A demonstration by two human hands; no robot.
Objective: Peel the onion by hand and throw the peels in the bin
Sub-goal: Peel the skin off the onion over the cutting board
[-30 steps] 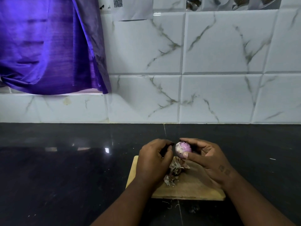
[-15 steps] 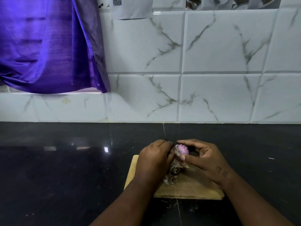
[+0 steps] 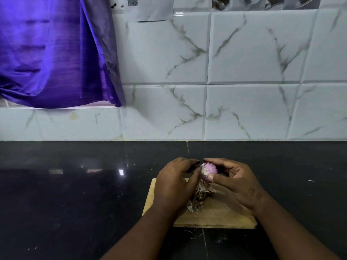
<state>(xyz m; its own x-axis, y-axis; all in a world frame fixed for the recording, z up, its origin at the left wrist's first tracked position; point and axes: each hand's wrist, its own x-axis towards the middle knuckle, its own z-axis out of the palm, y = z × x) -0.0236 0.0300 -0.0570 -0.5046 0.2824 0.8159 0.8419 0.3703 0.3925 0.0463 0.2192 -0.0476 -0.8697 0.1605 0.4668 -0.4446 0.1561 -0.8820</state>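
A small purple onion, partly peeled with a pale patch at its left end, is held above a wooden cutting board. My right hand grips the onion, thumb in front and fingers curled over its top. My left hand is curled against the onion's left end, its fingertips touching the skin there. A heap of dry brownish peels lies on the board beneath the onion. No bin is in view.
The board sits on a glossy black countertop with a few peel scraps at its near edge. White marbled wall tiles rise behind. A purple cloth hangs at upper left.
The onion has been turned slightly in my right hand and shows more of its purple surface than half a second ago. Both hands have stayed above the board.
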